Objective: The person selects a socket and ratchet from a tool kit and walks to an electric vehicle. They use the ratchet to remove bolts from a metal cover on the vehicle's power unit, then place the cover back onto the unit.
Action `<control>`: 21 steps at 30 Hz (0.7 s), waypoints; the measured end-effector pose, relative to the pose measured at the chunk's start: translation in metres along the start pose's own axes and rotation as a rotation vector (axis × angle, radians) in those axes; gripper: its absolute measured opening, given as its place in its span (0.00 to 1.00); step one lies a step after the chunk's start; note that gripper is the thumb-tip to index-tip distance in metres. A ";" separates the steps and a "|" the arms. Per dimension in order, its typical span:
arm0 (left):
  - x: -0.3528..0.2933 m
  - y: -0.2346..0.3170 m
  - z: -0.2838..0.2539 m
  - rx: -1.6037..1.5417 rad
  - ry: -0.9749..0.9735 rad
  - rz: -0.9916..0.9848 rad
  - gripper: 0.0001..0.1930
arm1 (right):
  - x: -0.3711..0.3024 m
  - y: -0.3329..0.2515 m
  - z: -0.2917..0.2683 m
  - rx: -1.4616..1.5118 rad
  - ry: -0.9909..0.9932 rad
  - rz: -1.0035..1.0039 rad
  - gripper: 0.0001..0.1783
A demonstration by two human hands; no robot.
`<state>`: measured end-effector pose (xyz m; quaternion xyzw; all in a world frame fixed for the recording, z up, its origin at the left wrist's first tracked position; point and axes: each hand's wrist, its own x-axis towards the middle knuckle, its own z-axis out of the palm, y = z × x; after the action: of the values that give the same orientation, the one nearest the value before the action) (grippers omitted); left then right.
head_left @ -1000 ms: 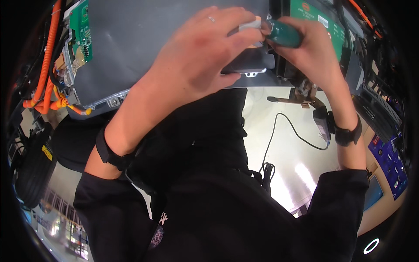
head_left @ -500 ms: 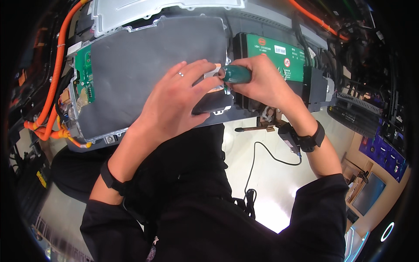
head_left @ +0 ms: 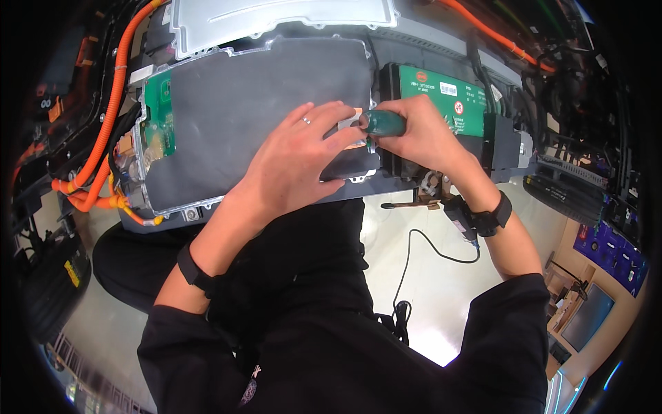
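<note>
My right hand is closed round a dark green tool handle, which looks like a screwdriver's. The handle lies nearly level at the right edge of an open metal housing, pointing left; any shaft is hidden. My left hand rests with its fingers stretched over a dark grey sheet that covers most of the housing. Its index fingertip meets the left end of the handle. Under those fingers shows a small pale piece with copper-coloured edges, partly covered.
A green circuit board shows at the housing's left end. Orange cables run down the left side. Behind lies a silver metal cover. A black box with a green label sits at the right, and a black cable trails over the floor.
The whole view has shifted slightly, so everything sits a little further right and lower. Both hands keep their places against the housing, and the green handle stays in my right hand.
</note>
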<state>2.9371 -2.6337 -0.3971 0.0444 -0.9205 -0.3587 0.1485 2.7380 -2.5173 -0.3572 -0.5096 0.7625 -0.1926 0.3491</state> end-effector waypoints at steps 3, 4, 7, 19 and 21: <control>0.002 0.001 0.000 -0.006 0.004 0.008 0.30 | 0.000 0.002 -0.001 0.005 -0.008 -0.006 0.11; 0.002 0.001 -0.001 -0.002 -0.002 0.006 0.30 | 0.000 0.003 -0.002 0.005 -0.007 -0.011 0.11; 0.001 0.001 -0.002 0.002 -0.021 -0.001 0.30 | 0.002 0.000 -0.003 0.022 -0.056 0.011 0.10; 0.004 0.001 -0.004 0.002 -0.076 -0.015 0.33 | 0.003 -0.003 -0.003 -0.080 -0.041 -0.025 0.11; 0.004 0.002 -0.005 0.016 -0.083 -0.012 0.34 | 0.003 -0.003 -0.004 -0.103 -0.070 -0.003 0.12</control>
<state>2.9350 -2.6363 -0.3912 0.0363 -0.9285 -0.3536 0.1075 2.7363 -2.5213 -0.3536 -0.5345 0.7580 -0.1360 0.3484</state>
